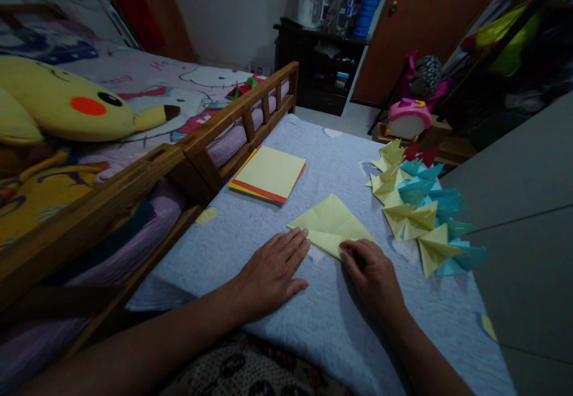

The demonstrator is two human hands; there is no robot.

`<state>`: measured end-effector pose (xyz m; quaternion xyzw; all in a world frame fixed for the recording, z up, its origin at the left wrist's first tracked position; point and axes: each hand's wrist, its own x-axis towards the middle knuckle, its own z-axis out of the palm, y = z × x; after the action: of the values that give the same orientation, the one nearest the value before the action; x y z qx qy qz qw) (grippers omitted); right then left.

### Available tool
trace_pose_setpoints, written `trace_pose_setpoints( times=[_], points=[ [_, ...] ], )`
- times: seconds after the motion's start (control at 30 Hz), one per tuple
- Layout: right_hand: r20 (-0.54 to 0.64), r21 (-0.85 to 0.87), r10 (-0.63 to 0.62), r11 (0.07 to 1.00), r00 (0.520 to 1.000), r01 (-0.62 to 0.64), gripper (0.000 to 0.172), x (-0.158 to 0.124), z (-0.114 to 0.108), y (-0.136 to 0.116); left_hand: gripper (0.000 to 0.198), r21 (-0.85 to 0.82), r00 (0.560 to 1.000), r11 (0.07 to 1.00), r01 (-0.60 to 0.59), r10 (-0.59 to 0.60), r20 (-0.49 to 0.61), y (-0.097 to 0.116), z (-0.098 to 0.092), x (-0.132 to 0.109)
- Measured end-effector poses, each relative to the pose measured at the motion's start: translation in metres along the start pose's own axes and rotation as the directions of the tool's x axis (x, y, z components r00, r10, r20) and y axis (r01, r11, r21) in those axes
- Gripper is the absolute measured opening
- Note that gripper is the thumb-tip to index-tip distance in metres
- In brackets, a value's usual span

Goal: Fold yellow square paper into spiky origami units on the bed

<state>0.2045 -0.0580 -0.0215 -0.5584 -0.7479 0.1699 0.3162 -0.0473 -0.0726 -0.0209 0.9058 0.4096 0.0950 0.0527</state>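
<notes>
A bed (pixel 152 64) fills the left behind a wooden rail (pixel 237 106); right of it spreads a pale cloth (pixel 246 235). A yellow plush toy (pixel 54 97) lies on the bed. Yellow and blue folded papers (pixel 409 217) stand in rows on the cloth's right side. A square paper stack (pixel 271 172) lies far left, near the rail. The creased yellow sheet (pixel 333 220) lies mid-cloth, nearer than the stack. The left hand (pixel 273 273) rests flat at its left corner, fingers extended; the right hand (pixel 369 267), apart from it, pinches its near edge.
</notes>
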Motion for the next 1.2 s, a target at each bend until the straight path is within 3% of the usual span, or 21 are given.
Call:
trace_pose_setpoints(
  times=[1.0, 1.2],
  points=[
    [0.029, -0.034, -0.006, 0.999, 1.0, 0.007, 0.016, 0.001, 0.0, 0.001, 0.073, 0.048, 0.99, 0.993, 0.111, -0.115, 0.085, -0.002, -0.009, -0.001],
    [0.022, -0.037, -0.001, 0.999, 1.0, 0.002, 0.016, 0.001, -0.001, 0.0, 0.073, 0.078, 0.988, 0.985, 0.154, -0.154, -0.01, -0.011, -0.005, -0.01]
  ],
)
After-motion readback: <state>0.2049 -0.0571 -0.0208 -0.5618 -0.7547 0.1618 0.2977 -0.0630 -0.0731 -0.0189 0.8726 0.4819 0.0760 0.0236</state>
